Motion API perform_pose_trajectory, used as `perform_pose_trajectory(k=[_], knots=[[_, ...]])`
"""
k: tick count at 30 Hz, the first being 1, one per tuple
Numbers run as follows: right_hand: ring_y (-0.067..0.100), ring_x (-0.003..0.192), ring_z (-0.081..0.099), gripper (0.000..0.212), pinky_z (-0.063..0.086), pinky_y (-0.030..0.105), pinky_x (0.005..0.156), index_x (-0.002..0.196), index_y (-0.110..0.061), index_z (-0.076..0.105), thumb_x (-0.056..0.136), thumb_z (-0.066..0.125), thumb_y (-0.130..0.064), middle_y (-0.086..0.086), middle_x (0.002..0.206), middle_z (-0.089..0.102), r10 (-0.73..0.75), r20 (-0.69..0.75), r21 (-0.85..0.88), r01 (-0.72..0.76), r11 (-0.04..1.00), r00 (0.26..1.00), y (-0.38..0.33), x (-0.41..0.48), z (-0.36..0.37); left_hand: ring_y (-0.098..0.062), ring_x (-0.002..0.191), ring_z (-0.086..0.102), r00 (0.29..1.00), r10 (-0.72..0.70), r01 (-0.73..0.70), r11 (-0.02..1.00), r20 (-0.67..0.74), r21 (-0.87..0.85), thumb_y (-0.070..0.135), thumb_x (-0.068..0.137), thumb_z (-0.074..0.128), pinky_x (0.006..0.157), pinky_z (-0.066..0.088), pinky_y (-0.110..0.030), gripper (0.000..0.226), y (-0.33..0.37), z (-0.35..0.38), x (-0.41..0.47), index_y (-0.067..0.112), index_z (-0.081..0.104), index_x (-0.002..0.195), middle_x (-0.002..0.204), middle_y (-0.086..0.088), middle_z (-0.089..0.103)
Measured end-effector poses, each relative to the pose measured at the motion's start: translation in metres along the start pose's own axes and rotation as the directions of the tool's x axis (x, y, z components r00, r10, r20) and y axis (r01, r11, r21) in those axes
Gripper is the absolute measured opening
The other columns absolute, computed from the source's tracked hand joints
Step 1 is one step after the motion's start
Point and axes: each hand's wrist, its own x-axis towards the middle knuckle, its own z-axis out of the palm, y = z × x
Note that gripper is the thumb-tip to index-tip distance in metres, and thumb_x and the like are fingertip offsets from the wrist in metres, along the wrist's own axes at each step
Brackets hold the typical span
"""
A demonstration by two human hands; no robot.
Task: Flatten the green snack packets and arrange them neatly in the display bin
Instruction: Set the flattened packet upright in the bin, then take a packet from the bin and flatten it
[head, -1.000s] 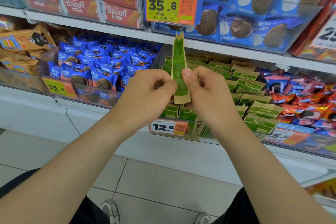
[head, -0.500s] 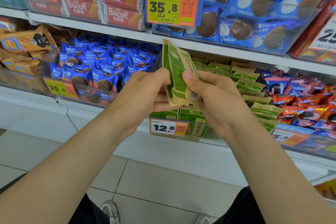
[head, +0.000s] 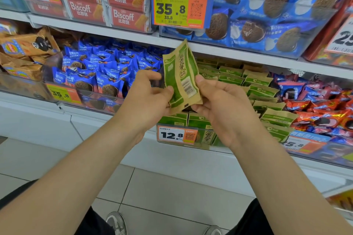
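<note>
Packet (head: 180, 76) upright between left fingers (head: 165, 90) and right fingers (head: 202, 80), both pinching its edges

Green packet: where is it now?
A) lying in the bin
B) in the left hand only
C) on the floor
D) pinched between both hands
D: the left hand and the right hand each pinch one side of the packet, which is held up in the air.
</note>
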Motion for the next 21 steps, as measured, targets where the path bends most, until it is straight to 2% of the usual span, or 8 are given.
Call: perform_pose_trajectory(k=[1, 3, 4, 6, 9, 13, 18, 21], knots=[[0.03, 0.096, 0.079, 0.025, 0.065, 0.038, 0.084, 0.099, -0.006, 0.081, 0.105, 0.065, -0.025, 0.01, 0.097, 0.082, -0.039, -0.023, -0.028, 0.038, 0.999, 0.999, 0.001, 0.0, 0.001, -0.022, 0.089, 0.081, 0.999, 0.037, -0.036, 0.997, -0.011, 0.075, 0.029, 0.106, 0.064, 0.079, 0.067, -0.042, 0.019, -0.001, 0.001, 0.0, 0.022, 0.056, 0.122, 0.107, -0.008, 0.078], [0.036, 0.093, 0.078, 0.019, 0.066, 0.048, 0.086, 0.096, -0.008, 0.082, 0.102, 0.07, -0.021, 0.011, 0.091, 0.082, -0.154, -0.063, -0.114, 0.146, 0.983, 0.986, 0.004, 0.0, 0.003, -0.018, 0.095, 0.08, 0.997, 0.066, -0.07, 0.986, 0.028, 0.153, 0.057, 0.096, 0.064, 0.089, 0.064, -0.045, 0.034, 0.001, 0.001, -0.002, 0.03, 0.065, 0.116, 0.107, 0.0, 0.079], [0.037, 0.09, 0.078, 0.015, 0.065, 0.053, 0.086, 0.094, -0.01, 0.082, 0.101, 0.072, -0.019, 0.01, 0.088, 0.081, -0.216, -0.072, -0.154, 0.203, 0.967, 0.974, 0.005, 0.0, 0.004, -0.017, 0.096, 0.079, 0.995, 0.061, -0.072, 0.987, 0.075, 0.146, 0.06, 0.093, 0.066, 0.091, 0.063, -0.043, 0.039, 0.002, 0.002, -0.003, 0.03, 0.067, 0.118, 0.108, 0.002, 0.079], [0.037, 0.088, 0.078, 0.012, 0.064, 0.057, 0.086, 0.091, -0.011, 0.082, 0.099, 0.074, -0.014, 0.01, 0.086, 0.081, -0.281, -0.08, -0.169, 0.265, 0.949, 0.956, 0.005, -0.002, 0.008, -0.016, 0.099, 0.079, 0.979, 0.065, -0.089, 0.989, 0.191, 0.119, 0.044, 0.097, 0.068, 0.093, 0.063, -0.04, 0.035, 0.006, 0.002, -0.006, 0.026, 0.067, 0.127, 0.11, 0.002, 0.08], [0.038, 0.086, 0.079, 0.012, 0.065, 0.057, 0.082, 0.092, -0.006, 0.082, 0.099, 0.074, -0.011, 0.013, 0.086, 0.081, -0.257, -0.091, -0.127, 0.245, 0.961, 0.962, 0.002, -0.005, 0.01, -0.021, 0.107, 0.078, 0.941, 0.066, -0.104, 0.989, 0.331, 0.1, 0.019, 0.104, 0.061, 0.102, 0.059, -0.043, 0.028, 0.012, -0.003, -0.005, 0.021, 0.07, 0.13, 0.114, -0.004, 0.08], [0.037, 0.09, 0.078, 0.018, 0.064, 0.053, 0.086, 0.094, -0.002, 0.081, 0.101, 0.071, -0.015, 0.015, 0.088, 0.081, -0.191, -0.094, -0.086, 0.183, 0.979, 0.977, -0.002, -0.007, 0.006, -0.027, 0.119, 0.073, 0.877, 0.039, -0.064, 0.997, 0.479, 0.036, 0.015, 0.108, 0.055, 0.11, 0.054, -0.047, 0.033, 0.011, -0.017, 0.001, 0.016, 0.064, 0.141, 0.129, -0.011, 0.075], [0.034, 0.094, 0.078, 0.02, 0.065, 0.047, 0.088, 0.098, -0.001, 0.081, 0.102, 0.069, -0.016, 0.014, 0.092, 0.081, -0.115, -0.055, -0.048, 0.112, 0.993, 0.992, -0.005, -0.008, 0.005, -0.029, 0.122, 0.072, 0.849, 0.028, -0.04, 0.999, 0.527, 0.012, 0.013, 0.108, 0.054, 0.11, 0.054, -0.048, 0.035, 0.01, -0.023, 0.005, 0.014, 0.061, 0.142, 0.132, -0.013, 0.073], [0.03, 0.092, 0.08, 0.02, 0.065, 0.044, 0.088, 0.098, -0.003, 0.081, 0.103, 0.067, -0.018, 0.012, 0.092, 0.082, -0.102, 0.008, -0.092, 0.102, 0.991, 0.995, -0.007, -0.005, 0.0, -0.03, 0.111, 0.076, 0.894, -0.004, 0.032, 0.998, 0.449, -0.056, 0.011, 0.105, 0.061, 0.099, 0.061, -0.043, 0.035, 0.013, -0.019, 0.007, 0.01, 0.061, 0.139, 0.12, -0.014, 0.077]])
